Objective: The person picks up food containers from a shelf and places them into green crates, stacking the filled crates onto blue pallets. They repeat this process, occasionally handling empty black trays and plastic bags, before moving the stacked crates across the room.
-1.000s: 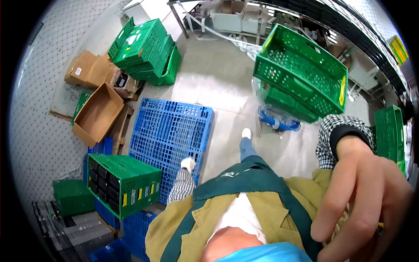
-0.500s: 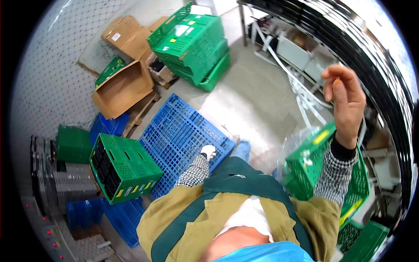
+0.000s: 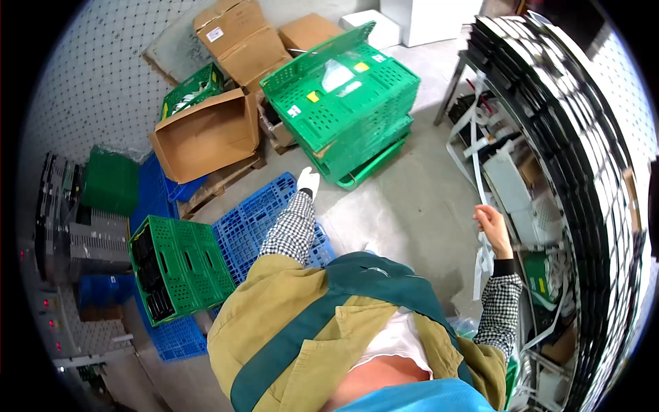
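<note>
My left hand (image 3: 309,181), in a white glove, reaches forward with its fingers extended and nothing seen in them. It is over the far end of a blue plastic pallet (image 3: 237,223), near the lower left side of a stack of green crates (image 3: 357,113). Bare and loosely curled, my right hand (image 3: 493,230) is held out to the right with nothing visible in it. In this view it overlaps white straps (image 3: 475,154) that hang from a rack (image 3: 549,130).
A folded-side green crate stack (image 3: 185,264) with black items stands left, beside the blue pallet. Open cardboard boxes (image 3: 206,137) lie behind it on a wooden pallet (image 3: 223,184). White boxes (image 3: 429,20) stand at the back. Concrete floor (image 3: 425,185) lies between crates and rack.
The view has shifted forward, bringing the crate stack nearer. My left hand has moved forward toward it; my right hand has lowered. The green crate at the right has mostly left view.
</note>
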Available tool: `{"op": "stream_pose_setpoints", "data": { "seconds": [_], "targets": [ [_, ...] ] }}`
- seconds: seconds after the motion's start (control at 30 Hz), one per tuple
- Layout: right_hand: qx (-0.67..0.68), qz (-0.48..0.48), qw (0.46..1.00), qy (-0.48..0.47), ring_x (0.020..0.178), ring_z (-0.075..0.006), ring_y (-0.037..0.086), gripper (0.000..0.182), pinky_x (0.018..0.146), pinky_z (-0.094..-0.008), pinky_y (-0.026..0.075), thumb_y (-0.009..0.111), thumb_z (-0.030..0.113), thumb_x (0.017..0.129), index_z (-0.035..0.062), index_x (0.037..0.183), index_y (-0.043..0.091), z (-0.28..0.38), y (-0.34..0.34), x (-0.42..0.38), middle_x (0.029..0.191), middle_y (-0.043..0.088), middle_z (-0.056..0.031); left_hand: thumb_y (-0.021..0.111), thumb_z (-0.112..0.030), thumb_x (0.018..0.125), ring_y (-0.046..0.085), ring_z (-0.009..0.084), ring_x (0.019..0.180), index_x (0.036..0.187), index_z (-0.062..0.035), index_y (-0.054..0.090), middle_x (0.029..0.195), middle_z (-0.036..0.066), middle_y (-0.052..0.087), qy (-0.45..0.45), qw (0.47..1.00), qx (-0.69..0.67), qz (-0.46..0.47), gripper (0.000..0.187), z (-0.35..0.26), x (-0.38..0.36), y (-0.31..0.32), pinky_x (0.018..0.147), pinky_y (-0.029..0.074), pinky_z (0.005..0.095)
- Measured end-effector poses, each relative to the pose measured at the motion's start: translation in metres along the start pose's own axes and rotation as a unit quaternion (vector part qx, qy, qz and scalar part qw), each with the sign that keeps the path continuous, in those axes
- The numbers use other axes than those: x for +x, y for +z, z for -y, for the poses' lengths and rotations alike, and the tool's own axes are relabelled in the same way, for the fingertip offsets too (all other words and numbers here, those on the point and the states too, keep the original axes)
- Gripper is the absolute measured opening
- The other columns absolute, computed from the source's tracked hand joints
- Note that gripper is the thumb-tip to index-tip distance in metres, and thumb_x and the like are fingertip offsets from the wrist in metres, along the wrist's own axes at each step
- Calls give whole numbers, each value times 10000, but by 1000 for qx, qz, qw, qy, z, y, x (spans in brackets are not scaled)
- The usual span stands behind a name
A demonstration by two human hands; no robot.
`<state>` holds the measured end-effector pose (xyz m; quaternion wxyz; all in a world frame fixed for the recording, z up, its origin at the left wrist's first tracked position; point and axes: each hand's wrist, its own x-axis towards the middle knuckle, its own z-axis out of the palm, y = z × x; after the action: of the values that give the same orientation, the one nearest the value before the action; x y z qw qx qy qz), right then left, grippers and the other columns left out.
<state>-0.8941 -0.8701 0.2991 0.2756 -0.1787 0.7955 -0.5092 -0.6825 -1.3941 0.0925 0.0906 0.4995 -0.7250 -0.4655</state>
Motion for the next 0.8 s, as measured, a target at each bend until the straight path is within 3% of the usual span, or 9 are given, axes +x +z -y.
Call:
{"op": "stream_pose_setpoints", "data": {
  "seconds": [0.13, 0.23, 0.33, 0.4, 0.47, 0.53, 0.63, 0.73, 0.8],
  "targets": [
    [-85, 95, 990, -63, 698, -115, 592, 239, 629, -245, 465, 567, 191, 893, -7, 1025, 586, 44, 46, 153, 825, 658, -70, 551, -227, 798, 604, 315, 909, 1197, -64, 541, 989, 206, 626, 56, 988, 37, -142, 431, -56, 41, 18, 813, 468, 371],
    [-220, 157, 948, -167, 869, -255, 651, 263, 733, -331, 495, 599, 201, 853, -10, 1010, 590, 84, 100, 278, 937, 662, -164, 538, -220, 821, 603, 318, 917, 1203, -68, 539, 1004, 204, 624, 50, 984, 11, -172, 411, -74, 43, 36, 827, 467, 371],
    [-229, 217, 914, -256, 898, -317, 613, 267, 776, -393, 479, 604, 210, 834, 1, 999, 594, 106, 177, 408, 950, 647, -170, 555, -181, 840, 612, 264, 939, 1223, -68, 528, 1071, 183, 617, -6, 985, -21, -172, 401, -80, 46, 41, 849, 466, 327],
    [-279, 228, 861, -359, 937, -329, 571, 231, 801, -421, 458, 623, 212, 803, 20, 931, 600, 112, 235, 495, 948, 621, -175, 557, -122, 847, 616, 220, 914, 1219, -51, 526, 1050, 149, 629, 16, 966, -64, -249, 380, -68, 65, 41, 832, 472, 309],
    [-392, 206, 791, -423, 978, -319, 560, 299, 867, -412, 435, 644, 220, 802, 13, 1009, 581, 131, 280, 556, 1014, 599, -192, 539, -92, 862, 614, 212, 956, 1203, -36, 538, 1092, 142, 624, -80, 937, -206, -271, 345, -63, 86, 31, 868, 468, 304],
    [-460, 229, 726, -457, 1002, -332, 546, 345, 891, -427, 420, 604, 278, 822, 11, 1040, 578, 110, 316, 629, 1024, 601, -192, 540, -126, 861, 601, 242, 1020, 1169, -46, 570, 1144, 134, 609, -30, 921, -15, -388, 320, -110, 89, 8, 899, 459, 321],
    [-502, 317, 654, -469, 1043, -314, 559, 452, 892, -422, 440, 517, 412, 854, 53, 1118, 590, 89, 361, 706, 1144, 591, -154, 523, -182, 856, 590, 263, 1043, 1148, -112, 592, 1145, 136, 606, -102, 908, -84, -397, 308, -165, 115, -25, 905, 458, 329],
    [-502, 369, 621, -475, 868, -337, 591, 392, 752, -443, 473, 575, 415, 835, 31, 896, 621, 111, 354, 715, 910, 626, -160, 491, -196, 831, 625, 326, 864, 1118, -138, 596, 961, 156, 649, -98, 914, -10, -393, 311, -201, 162, -36, 767, 498, 408],
    [-467, 378, 614, -512, 745, -353, 596, 377, 650, -447, 475, 542, 380, 872, 20, 792, 620, 131, 347, 710, 782, 618, -166, 490, -167, 825, 615, 326, 900, 1086, -101, 619, 984, 158, 644, -115, 933, 57, -335, 298, -226, 197, -47, 814, 490, 393]
  ]
}}
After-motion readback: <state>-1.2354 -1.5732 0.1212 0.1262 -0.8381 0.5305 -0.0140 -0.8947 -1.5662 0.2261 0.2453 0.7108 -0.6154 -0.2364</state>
